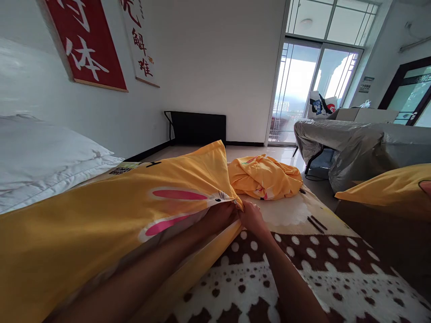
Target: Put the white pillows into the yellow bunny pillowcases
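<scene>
A large yellow cloth cover (101, 202) with pink-eared rabbit prints stretches from the left edge to the middle. My left hand (224, 213) reaches in through its open side, fingers closed at the gathered corner and partly hidden by the fabric. Right beside it, my right hand (252, 216) is closed on the same bunched yellow edge. The two hands nearly touch. Just beyond them a crumpled yellow cloth (266, 177) lies on the patterned blanket (296, 255).
White pillows (43, 152) lie at the left. Another yellow cloth piece (390, 190) sits at the right edge. Behind it stands a plastic-covered table (353, 134) with boxes and bags. A black panel (200, 128) leans by the far wall, near a glass door (313, 85).
</scene>
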Demonstrator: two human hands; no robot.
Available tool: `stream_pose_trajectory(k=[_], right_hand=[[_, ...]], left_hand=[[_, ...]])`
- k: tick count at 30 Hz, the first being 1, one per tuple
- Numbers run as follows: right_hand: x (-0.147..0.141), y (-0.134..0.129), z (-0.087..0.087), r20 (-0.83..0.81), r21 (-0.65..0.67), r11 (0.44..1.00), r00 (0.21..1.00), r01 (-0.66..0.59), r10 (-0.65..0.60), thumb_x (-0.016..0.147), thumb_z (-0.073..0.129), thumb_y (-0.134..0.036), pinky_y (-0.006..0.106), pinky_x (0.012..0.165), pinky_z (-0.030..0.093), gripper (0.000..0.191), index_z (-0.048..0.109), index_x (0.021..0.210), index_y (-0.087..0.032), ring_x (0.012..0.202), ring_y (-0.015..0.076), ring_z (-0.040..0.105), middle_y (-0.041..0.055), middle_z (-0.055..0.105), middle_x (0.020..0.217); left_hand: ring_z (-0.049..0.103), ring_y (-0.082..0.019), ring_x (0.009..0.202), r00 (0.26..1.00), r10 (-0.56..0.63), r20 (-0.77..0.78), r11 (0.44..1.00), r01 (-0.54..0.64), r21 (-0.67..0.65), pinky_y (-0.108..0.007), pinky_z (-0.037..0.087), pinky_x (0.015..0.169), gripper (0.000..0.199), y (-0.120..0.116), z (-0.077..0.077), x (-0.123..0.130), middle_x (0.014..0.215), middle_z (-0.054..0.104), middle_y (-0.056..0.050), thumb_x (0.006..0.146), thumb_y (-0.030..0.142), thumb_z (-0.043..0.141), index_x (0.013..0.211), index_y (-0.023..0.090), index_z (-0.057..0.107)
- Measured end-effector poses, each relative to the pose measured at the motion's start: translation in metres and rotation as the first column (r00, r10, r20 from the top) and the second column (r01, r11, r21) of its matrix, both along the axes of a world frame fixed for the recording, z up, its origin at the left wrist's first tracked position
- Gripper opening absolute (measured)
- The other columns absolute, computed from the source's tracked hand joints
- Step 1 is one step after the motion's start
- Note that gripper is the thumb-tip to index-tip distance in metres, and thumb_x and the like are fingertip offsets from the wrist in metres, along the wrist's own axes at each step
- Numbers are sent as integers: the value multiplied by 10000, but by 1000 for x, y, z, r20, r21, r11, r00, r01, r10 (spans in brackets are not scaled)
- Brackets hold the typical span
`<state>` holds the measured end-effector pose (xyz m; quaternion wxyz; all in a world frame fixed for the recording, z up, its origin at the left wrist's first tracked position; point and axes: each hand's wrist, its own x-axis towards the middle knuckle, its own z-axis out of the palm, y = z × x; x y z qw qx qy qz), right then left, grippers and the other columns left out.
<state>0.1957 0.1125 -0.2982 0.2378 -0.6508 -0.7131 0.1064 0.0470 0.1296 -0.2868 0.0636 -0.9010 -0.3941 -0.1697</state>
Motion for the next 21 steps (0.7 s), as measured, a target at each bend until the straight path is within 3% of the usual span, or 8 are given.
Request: stream_pose_trajectory(k=[21], right_hand=[[0, -1, 1, 1, 21, 1000, 1000, -4, 4, 843, 471, -215, 266, 654, 283, 176, 614, 943, -199, 902, 208, 610, 80, 703, 987]], left_hand=[[633, -222, 840, 1000, -19, 18, 1000, 19, 12, -327, 472, 764, 163, 3, -3, -1, 863, 663, -81, 885, 245, 483, 872, 154, 617]])
